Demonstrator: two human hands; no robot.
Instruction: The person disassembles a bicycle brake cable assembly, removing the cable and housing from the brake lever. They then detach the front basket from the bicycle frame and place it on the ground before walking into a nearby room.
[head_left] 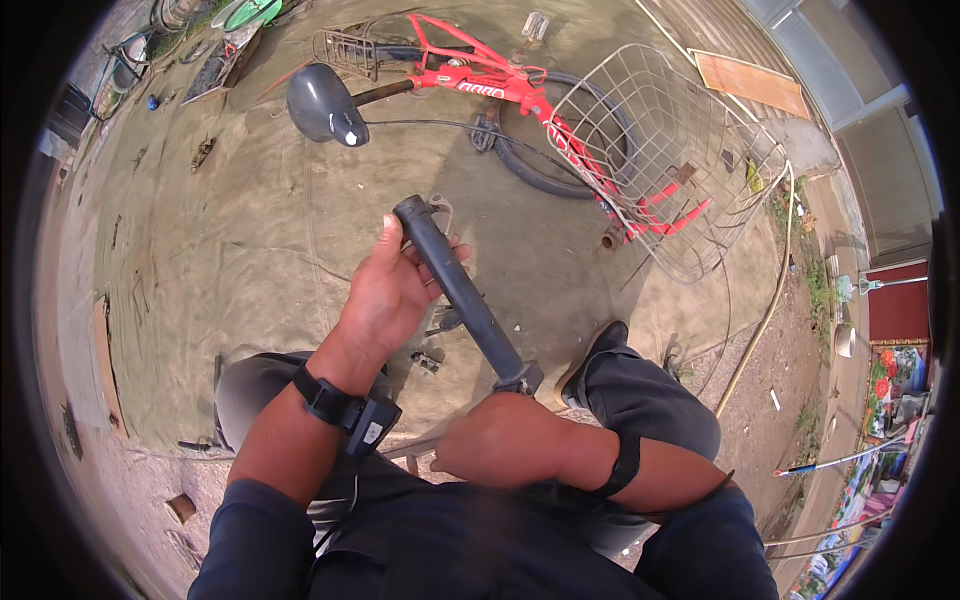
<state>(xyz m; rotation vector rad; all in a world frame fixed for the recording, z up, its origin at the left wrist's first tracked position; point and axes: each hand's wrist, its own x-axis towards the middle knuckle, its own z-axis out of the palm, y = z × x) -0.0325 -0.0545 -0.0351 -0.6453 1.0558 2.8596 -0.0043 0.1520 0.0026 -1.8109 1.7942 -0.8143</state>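
Observation:
A black tubular bicycle handlebar stem (pixel 462 285) slants between my hands, its round far end up and left. My left hand (pixel 388 288) is curled around it near that end, the thumb along the side and the fingers partly hidden behind the tube. At the near end is a clamp (pixel 518 380). Just below this, my right hand (pixel 500 438) is closed in a fist; its fingers and the exact part they grip are hidden. A red bicycle frame (pixel 500 82) lies on its side beyond, with a black saddle (pixel 327 105) and a wire basket (pixel 665 150).
A dark wheel (pixel 540 180) lies by the red frame. Small metal parts (pixel 428 362) rest on the ground sheet between my knees. A long hose (pixel 785 255) runs down the right, near a wooden board (pixel 752 84). A brown block (pixel 180 508) sits at lower left.

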